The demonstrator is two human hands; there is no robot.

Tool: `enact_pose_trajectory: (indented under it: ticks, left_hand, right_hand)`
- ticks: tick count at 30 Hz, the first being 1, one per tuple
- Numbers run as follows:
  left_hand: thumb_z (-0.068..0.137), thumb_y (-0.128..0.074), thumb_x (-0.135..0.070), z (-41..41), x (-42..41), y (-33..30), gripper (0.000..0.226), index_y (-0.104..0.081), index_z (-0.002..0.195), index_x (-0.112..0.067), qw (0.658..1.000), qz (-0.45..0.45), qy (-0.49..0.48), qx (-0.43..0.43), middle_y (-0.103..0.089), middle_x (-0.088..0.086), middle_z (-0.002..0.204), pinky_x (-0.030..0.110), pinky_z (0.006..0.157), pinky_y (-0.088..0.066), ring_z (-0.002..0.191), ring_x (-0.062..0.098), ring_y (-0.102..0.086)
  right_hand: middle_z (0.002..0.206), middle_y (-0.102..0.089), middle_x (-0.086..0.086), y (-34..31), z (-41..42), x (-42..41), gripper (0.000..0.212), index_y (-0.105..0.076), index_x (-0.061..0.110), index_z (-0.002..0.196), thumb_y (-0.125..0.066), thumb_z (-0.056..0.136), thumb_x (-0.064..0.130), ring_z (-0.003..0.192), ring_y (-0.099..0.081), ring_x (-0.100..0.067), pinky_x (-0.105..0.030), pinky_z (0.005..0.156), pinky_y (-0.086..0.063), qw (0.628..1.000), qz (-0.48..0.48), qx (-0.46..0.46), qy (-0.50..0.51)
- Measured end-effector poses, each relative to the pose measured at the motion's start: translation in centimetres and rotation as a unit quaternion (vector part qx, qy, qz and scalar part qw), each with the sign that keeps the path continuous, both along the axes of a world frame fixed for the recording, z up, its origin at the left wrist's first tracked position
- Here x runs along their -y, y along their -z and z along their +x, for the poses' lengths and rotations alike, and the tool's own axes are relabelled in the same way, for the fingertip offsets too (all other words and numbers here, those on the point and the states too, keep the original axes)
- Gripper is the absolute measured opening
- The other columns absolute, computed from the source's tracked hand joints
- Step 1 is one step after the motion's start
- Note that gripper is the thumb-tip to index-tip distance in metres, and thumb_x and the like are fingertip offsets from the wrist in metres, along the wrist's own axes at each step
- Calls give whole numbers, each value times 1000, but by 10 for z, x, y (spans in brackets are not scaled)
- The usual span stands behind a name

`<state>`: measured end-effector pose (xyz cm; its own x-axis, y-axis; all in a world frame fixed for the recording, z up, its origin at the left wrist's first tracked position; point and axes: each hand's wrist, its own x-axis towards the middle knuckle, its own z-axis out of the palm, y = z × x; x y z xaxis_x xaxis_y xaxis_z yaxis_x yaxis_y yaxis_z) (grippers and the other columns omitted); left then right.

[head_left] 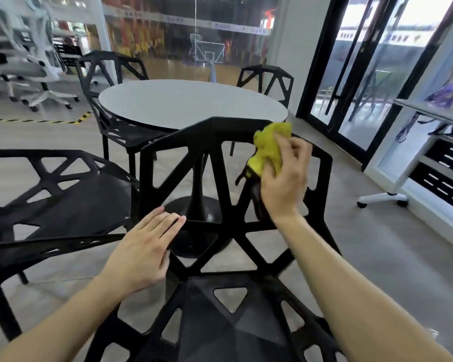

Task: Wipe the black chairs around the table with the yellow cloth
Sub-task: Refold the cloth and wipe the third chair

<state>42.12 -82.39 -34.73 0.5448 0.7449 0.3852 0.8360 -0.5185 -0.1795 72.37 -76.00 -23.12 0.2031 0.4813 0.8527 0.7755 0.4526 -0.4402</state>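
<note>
From the head camera, the right hand (285,178) was raised in front of the near black chair (212,163), its forearm running up from the lower right corner. Its fingers were curled round the yellow cloth (268,148), gripping it in a bunch. The cloth was pressed against the upper right part of that chair's backrest, where the top rail bends down toward the side. The bunched cloth ran roughly up and down, its top end lying over the rail and its lower end hanging beside a slanted strut.

The left hand (147,249) lay lower, with its forearm coming in from the lower left. Its fingers were straight and close together, pointing up and to the right, resting flat on the chair frame where the backrest meets the seat. It grasped nothing.

The chair's back faced the round grey table (191,100) just beyond it. A second black chair (63,194) stood close on the left, and two more black chairs (107,82) stood at the table's far side.
</note>
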Motion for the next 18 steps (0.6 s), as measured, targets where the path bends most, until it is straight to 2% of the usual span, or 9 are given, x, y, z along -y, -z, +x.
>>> enact_pose_trajectory:
  ticks: [1, 2, 4, 5, 7, 11, 13, 15, 18]
  left_hand:
    - [86, -60, -23, 0, 0, 0, 81, -42, 164, -8, 1000, -4, 0, -3, -52, 7, 157, 46, 134, -25, 148, 24, -48]
    - [87, -59, -24, 1, 0, 0, 81, -42, 165, -8, 1000, -8, 0, -4, -52, 7, 158, 45, 134, -25, 149, 24, -47]
    - [86, -58, -25, 3, -1, -1, 82, -41, 165, -8, 1000, -9, -8, -10, -51, 8, 158, 46, 134, -24, 150, 25, -46]
    - [85, -58, -25, 5, -1, -1, 83, -41, 165, -9, 1000, -11, -11, -14, -51, 9, 158, 46, 134, -24, 150, 26, -46]
    - [83, -60, -25, 5, -2, -1, 85, -42, 165, -9, 1000, -7, -15, -17, -52, 10, 158, 47, 133, -26, 148, 28, -48]
    - [84, -59, -26, 0, -1, 2, 87, -38, 167, -11, 1000, -27, -14, -5, -50, 8, 161, 47, 134, -25, 151, 28, -45]
    - [84, -59, -26, 0, -1, 1, 87, -38, 167, -12, 1000, -19, -18, -4, -49, 7, 162, 46, 134, -25, 152, 27, -44]
    - [85, -57, -26, 3, 0, 0, 86, -38, 167, -11, 1000, -24, -11, 3, -49, 7, 161, 46, 134, -25, 152, 26, -45]
    - [86, -56, -25, 6, -1, 0, 83, -40, 166, -10, 1000, -9, -12, -3, -50, 7, 160, 46, 134, -25, 151, 25, -45]
  right_hand:
    - [133, -51, -12, -27, 5, -14, 51, -62, 17, 143, -63, 93, 6, 121, -54, -23, -19, 99, -50, 999, 22, -20, 41]
    - [136, -51, -12, -47, 6, -29, 51, -61, 18, 144, -59, 95, 7, 124, -51, -26, -24, 101, -50, 996, 25, -36, 80]
    - [139, -54, -13, -65, -15, -53, 51, -65, 19, 138, -54, 90, 7, 122, -50, -33, -43, 103, -51, 994, -22, -30, 108]
    - [141, -56, -13, -64, -35, -58, 52, -68, 19, 133, -55, 84, 6, 118, -50, -36, -48, 102, -48, 995, -41, 12, 93]
    - [144, -61, -10, -57, -91, -55, 52, -72, 21, 125, -59, 77, 5, 111, -51, -36, -46, 99, -43, 992, -39, 123, 4]
    - [144, -62, -6, -55, -150, -35, 49, -73, 19, 128, -60, 81, 11, 115, -49, -35, -50, 94, -44, 957, -16, 271, -104]
    - [154, -56, -3, -49, -114, -40, 61, -66, 23, 141, -59, 82, 7, 123, -48, -35, -51, 103, -42, 954, -22, 290, -77]
    - [164, -45, -2, -38, -45, -48, 73, -57, 24, 151, -53, 83, -2, 142, -41, -38, -57, 122, -30, 963, -39, 265, 1]
    - [168, -38, -11, -39, 36, -53, 65, -54, 15, 153, -49, 93, -9, 161, -20, -36, -58, 132, -15, 983, -73, 163, 36]
